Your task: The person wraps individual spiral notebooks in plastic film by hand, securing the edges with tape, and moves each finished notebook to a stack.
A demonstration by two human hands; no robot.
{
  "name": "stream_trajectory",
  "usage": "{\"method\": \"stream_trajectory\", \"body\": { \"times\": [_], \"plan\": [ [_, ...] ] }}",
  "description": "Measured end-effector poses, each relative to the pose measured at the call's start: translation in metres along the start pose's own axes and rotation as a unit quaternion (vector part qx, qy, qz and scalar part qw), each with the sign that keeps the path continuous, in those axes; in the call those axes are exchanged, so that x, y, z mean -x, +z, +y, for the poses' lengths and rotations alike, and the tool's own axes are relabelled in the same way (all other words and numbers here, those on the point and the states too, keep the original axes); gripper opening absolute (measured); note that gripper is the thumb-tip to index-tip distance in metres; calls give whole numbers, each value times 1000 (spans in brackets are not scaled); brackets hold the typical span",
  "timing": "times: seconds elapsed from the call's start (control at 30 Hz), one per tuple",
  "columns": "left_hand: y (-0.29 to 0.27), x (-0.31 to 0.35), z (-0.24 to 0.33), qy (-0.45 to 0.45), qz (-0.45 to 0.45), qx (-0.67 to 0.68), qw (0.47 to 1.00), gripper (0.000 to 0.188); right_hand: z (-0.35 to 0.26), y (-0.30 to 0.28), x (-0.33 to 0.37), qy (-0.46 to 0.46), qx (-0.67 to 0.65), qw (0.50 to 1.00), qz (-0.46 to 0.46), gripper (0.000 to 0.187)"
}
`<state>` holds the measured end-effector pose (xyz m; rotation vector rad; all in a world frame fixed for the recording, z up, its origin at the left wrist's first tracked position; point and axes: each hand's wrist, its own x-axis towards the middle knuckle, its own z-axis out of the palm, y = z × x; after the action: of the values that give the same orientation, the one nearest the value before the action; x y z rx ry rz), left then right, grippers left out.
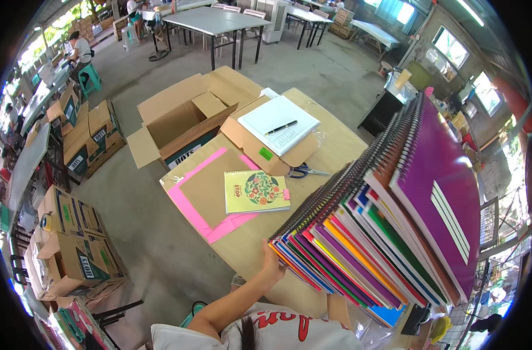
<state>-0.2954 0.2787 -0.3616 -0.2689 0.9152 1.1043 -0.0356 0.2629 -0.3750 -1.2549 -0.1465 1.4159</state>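
Observation:
A tall stack of spiral notebooks (359, 233) with covers in many colours rises at the right, a purple notebook (438, 198) on top. Black spiral bindings line its far left side. My left hand (272, 266) is closed on the stack's lower left corner, some fingers hidden behind the notebooks. My right hand does not show. Left of the stack, a yellow-green notebook (242, 195) with a floral cover and a pink tab lies on brown board over pink sheets (187, 195). Blue-handled scissors (301, 171) lie beyond it.
On the table (336, 137), an open notebook (277, 119) with a black pen (281, 127) rests on a cardboard box (248, 143). An open carton (178, 116) stands beyond the table's left edge. More cartons (82, 233) line the left. A person (79, 52) sits far left.

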Motion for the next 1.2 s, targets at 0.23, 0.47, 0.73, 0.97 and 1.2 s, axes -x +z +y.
{"method": "stream_trajectory", "body": {
  "times": [0.23, 0.47, 0.73, 0.97, 1.2],
  "plan": [
    [4, -58, -6, -35, -18, 2, 999, 61, -10, 5, -16, -21, 8, 999, 23, 58],
    [45, -89, -12, -44, 21, -38, 998, 62, -28, 7, -30, -51, 7, 998, 29, 58],
    [93, -125, -16, -43, 8, -19, 999, 70, -62, 45, -50, -105, 18, 994, 8, 58],
    [78, -133, -5, -31, -17, -69, 997, 84, -66, 55, -49, -114, 30, 993, -4, 59],
    [39, -76, 173, 545, 107, -679, 480, 47, -55, -60, -20, -58, 18, 997, 53, 51]
  ]
}}
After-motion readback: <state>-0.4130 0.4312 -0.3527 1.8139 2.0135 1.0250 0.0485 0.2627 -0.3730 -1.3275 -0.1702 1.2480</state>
